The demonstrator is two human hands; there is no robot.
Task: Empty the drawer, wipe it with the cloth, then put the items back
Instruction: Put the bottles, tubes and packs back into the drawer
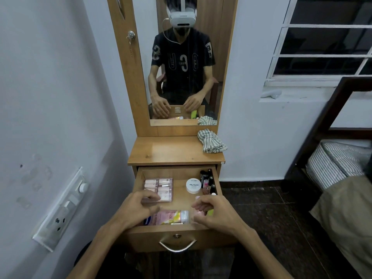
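A tall mirror (187, 63) in a wooden frame stands against a pale wall (50, 87), with a lock and key (131, 35) set in the frame's left side. A switchboard (62, 208) is fixed low on the left wall. To the right are a barred window (326, 47), a dark tiled floor (271, 218), and a bed with a striped mattress (334, 164).

Dim, even indoor light fills the room; the window (322, 47) at upper right is dark. A soft sheen lies on the wooden shelf (171, 150) at centre. Both hands look slightly motion-blurred. Straight lines bow toward the frame edges from the wide lens.
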